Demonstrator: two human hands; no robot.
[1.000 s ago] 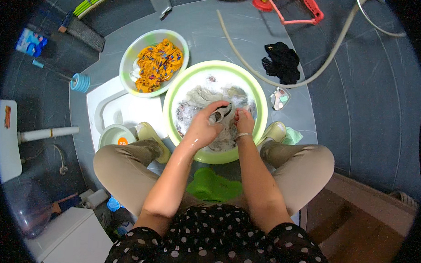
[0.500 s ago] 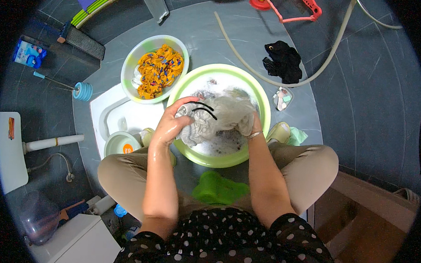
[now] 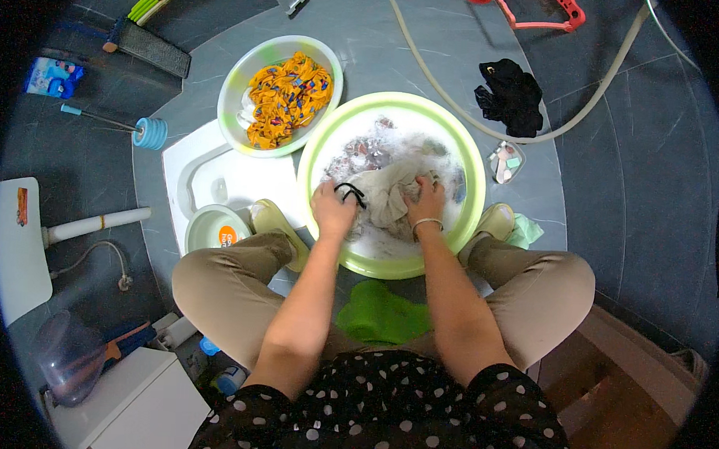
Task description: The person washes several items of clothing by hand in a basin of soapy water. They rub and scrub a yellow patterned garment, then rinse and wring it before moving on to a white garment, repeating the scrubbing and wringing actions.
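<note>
Head view, left to right. Far left edge: white toilet-seat-like panel (image 3: 14,244), white pipe (image 3: 98,225) running from it. Upper left: blue packet (image 3: 54,77), dark brush (image 3: 148,48), blue-headed toilet brush (image 3: 150,132) lying on the grey floor (image 3: 631,171). Lower left: clear plastic jug (image 3: 68,358), white box (image 3: 135,411).

Left of centre: white squat pan (image 3: 218,180), small pale bowl with an orange lid (image 3: 217,229) on its near edge. Above it, pale green basin (image 3: 242,78) holding orange patterned cloth (image 3: 289,95).

Centre: large green basin (image 3: 465,161) with soapy water, touching the smaller basin's rim. Grey-white cloth (image 3: 388,198) sits in the suds at the near half of it. Left hand (image 3: 334,208) is closed on the cloth's left side, a black strap (image 3: 349,192) looping over the knuckles. Right hand (image 3: 426,201), bangle on the wrist, is closed on the cloth's right side. Hands near each other, cloth bunched between them. Person squats, knees either side of the basin, green stool or mat (image 3: 380,314) beneath.

Right of centre: small clear tray of soap pieces (image 3: 506,161) just beside the basin, black cloth (image 3: 510,95) on the floor above it, beige hose (image 3: 490,126) curving past both. Top right: red plastic frame (image 3: 541,9). Lower right: wooden step (image 3: 608,368).
</note>
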